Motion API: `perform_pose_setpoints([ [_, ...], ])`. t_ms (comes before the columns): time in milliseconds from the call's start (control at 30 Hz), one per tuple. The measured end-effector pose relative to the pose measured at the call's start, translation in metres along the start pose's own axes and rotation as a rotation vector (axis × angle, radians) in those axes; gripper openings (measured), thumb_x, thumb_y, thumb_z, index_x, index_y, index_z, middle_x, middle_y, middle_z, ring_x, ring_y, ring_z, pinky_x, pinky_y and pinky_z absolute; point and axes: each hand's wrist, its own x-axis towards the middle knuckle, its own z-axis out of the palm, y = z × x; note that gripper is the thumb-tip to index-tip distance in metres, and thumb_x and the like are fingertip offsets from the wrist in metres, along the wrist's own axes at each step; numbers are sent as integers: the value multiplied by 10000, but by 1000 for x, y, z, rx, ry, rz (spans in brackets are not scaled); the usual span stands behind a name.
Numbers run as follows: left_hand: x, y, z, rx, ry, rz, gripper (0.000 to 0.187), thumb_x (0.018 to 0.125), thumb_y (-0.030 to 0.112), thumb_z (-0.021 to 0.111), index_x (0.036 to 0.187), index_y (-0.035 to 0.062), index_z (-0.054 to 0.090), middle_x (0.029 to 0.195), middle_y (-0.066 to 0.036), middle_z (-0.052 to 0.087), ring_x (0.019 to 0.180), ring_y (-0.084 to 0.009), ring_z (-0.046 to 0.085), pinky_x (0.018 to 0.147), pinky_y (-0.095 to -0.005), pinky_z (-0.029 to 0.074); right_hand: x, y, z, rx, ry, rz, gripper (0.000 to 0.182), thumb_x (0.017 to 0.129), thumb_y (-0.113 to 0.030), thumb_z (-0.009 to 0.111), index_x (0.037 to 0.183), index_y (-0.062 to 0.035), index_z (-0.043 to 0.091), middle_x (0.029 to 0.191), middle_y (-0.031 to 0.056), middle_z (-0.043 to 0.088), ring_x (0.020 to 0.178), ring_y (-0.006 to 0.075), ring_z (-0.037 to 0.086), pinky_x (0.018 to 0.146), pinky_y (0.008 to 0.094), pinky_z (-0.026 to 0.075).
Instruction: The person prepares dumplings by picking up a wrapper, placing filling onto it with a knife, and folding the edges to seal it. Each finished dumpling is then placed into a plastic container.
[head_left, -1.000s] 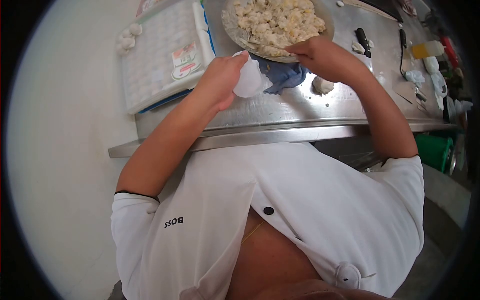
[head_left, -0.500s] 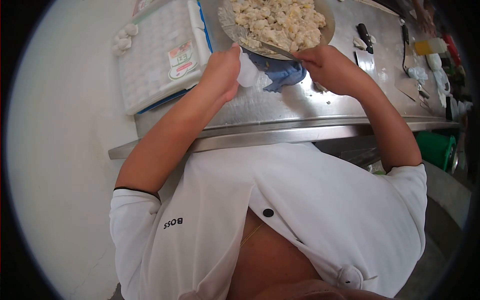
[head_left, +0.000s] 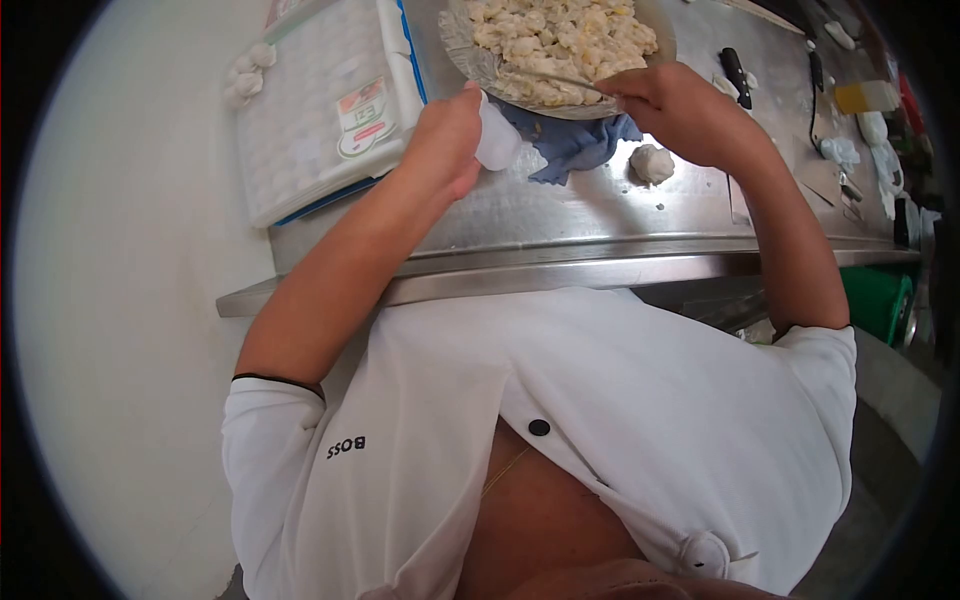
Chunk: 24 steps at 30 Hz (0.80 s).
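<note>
My left hand (head_left: 445, 140) is closed on a thin, floppy white wrapper (head_left: 498, 142) that looks like a dumpling wrapper. It is held above the steel table, left of a blue cloth (head_left: 585, 150). My right hand (head_left: 685, 115) grips a narrow flat metal blade (head_left: 550, 77), its handle hidden in the fingers. The blade's far end reaches into a pale, chunky filling (head_left: 560, 40) in a large metal bowl (head_left: 662, 22). Below the right hand, a whitish gathered ball (head_left: 652, 163), perhaps a filled dumpling, rests on the table.
A tray (head_left: 262, 205) of rounded white pieces under clear cover stands left, with several loose white balls (head_left: 248, 75) on its outer side. To the right lie a black-handled tool (head_left: 735, 78), a yellow-filled bottle (head_left: 868, 96) and bags. The table's metal edge (head_left: 560, 268) runs before me.
My right hand has moved up and slightly right, with the blade now further into the filling. The gathered ball beneath it has come into view. My left hand has barely moved.
</note>
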Motion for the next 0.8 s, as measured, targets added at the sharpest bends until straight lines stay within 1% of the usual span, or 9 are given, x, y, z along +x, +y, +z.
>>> perform_pose_setpoints([
  [100, 2, -2, 3, 17, 26, -2, 312, 1022, 212, 484, 1168, -62, 502, 1086, -124, 582, 970, -243, 603, 857, -405, 511, 8, 10, 22, -111, 91, -42, 288, 930, -112, 563, 1194, -54, 661, 924, 247, 678, 828, 356, 668, 784, 407, 523],
  [133, 4, -4, 1, 2, 30, 5, 312, 1023, 214, 481, 1166, -63, 502, 1087, -124, 582, 965, -243, 604, 858, -407, 512, 4, 6, 22, -46, 58, -34, 286, 932, -103, 548, 1186, -26, 655, 934, 254, 677, 846, 354, 676, 786, 408, 522],
  [267, 10, -5, -5, 9, 49, -1, 320, 1027, 221, 475, 1166, -66, 500, 1093, -127, 581, 959, -245, 603, 857, -408, 514, 4, 11, 33, 52, 15, -17, 296, 937, -92, 536, 1201, -12, 643, 937, 251, 681, 828, 351, 675, 784, 396, 521],
  [333, 9, -4, -2, -9, 31, 11, 322, 1028, 222, 472, 1167, -67, 499, 1101, -131, 580, 965, -247, 604, 861, -409, 514, 1, 11, 35, 162, -31, 90, 309, 945, -91, 529, 1225, -10, 631, 905, 229, 687, 754, 307, 660, 752, 370, 516],
  [367, 9, -3, 0, -25, 12, 24, 324, 1029, 222, 468, 1169, -69, 497, 1108, -135, 579, 971, -250, 604, 865, -409, 514, -1, 14, 37, 162, -33, 89, 309, 945, -91, 529, 1225, -10, 631, 905, 229, 687, 754, 307, 660, 752, 370, 516],
  [433, 8, -2, 3, -9, 29, 24, 330, 1031, 223, 460, 1172, -74, 493, 1113, -138, 578, 979, -254, 604, 871, -411, 514, -6, 21, 38, 250, -2, -2, 310, 949, -119, 482, 1189, -21, 652, 803, 204, 680, 604, 266, 657, 633, 372, 553],
  [567, 6, 5, 8, 13, 101, 31, 355, 1039, 218, 431, 1202, -95, 471, 1161, -155, 572, 1026, -266, 603, 891, -414, 512, -14, 13, 23, 250, -7, 65, 309, 956, -127, 488, 1199, -23, 647, 803, 201, 682, 591, 261, 658, 628, 366, 554],
  [633, 6, 7, 10, 14, 80, 45, 363, 1041, 215, 423, 1218, -99, 459, 1188, -164, 567, 1048, -274, 602, 900, -416, 512, -13, 7, 23, 254, 35, 126, 304, 958, -92, 529, 1226, 13, 624, 724, 142, 635, 642, 163, 571, 681, 325, 492],
  [800, 22, 5, 5, -24, 47, 67, 380, 1044, 209, 405, 1256, -105, 429, 1250, -185, 551, 1104, -295, 595, 928, -428, 511, -1, 19, 52, 180, 82, 13, 302, 964, -95, 523, 1224, 27, 619, 665, 96, 594, 593, 126, 536, 629, 313, 485],
])
